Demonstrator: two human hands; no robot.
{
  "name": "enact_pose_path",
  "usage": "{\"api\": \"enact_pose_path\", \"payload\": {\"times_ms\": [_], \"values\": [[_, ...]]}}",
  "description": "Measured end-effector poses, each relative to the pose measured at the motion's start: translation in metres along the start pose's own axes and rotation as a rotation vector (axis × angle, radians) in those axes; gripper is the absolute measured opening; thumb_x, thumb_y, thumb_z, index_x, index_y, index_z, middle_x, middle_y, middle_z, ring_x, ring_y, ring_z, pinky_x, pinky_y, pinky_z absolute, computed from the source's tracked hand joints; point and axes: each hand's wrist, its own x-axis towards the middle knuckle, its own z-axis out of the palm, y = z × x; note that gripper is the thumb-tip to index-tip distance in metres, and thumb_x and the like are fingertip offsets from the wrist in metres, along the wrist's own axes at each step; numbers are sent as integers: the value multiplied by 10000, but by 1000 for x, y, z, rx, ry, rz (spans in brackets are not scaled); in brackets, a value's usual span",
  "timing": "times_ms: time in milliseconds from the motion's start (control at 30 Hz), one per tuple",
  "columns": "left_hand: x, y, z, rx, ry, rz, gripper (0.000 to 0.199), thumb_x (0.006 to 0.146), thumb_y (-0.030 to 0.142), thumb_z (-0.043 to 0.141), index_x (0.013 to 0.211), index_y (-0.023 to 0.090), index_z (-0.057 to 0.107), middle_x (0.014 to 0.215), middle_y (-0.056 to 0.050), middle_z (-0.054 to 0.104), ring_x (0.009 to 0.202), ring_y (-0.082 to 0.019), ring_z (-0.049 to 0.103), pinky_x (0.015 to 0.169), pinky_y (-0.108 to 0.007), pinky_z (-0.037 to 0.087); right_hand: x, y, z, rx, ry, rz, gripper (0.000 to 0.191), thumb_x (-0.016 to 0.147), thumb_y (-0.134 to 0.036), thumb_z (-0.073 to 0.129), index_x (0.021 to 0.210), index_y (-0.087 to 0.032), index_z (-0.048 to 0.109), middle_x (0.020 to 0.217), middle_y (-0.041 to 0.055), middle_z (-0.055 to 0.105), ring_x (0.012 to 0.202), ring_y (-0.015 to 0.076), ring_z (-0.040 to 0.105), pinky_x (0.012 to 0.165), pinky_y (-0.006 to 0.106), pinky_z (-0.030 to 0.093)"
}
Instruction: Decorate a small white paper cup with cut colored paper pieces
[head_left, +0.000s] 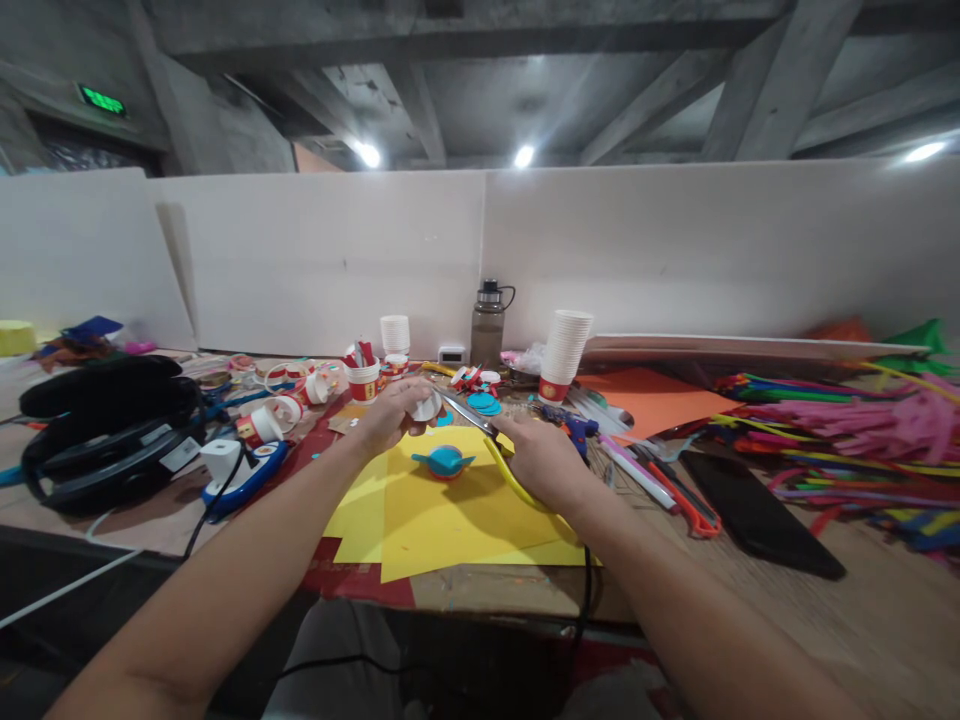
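Observation:
My left hand is closed on a small white paper piece, possibly part of a paper cup. My right hand grips a pair of yellow-handled scissors, whose metal blades point at the white piece. Whether the blades touch it, I cannot tell. Below both hands, a small blue paper shape with side flaps and a red rim sits on yellow paper sheets. Several blue paper discs lie just beyond the blades.
Behind stand a stack of paper cups, a water bottle and a cup holding red strips. To the right are a glue gun, a black phone and colourful pipe cleaners. A power strip and black case lie left.

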Motion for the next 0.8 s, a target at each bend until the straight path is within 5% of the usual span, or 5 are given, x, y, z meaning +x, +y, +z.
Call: {"api": "enact_pose_path", "payload": {"times_ms": [800], "values": [[-1,4,3,9,17,-63,231,703,331,673,731,129,565,652,-49,634,510,-107,567,348,-163,259,-1,-6,1,42,6,-19,398,902,-228,429,1259,-231,607,1119,112,707,970,247,661,780,315,452]]}}
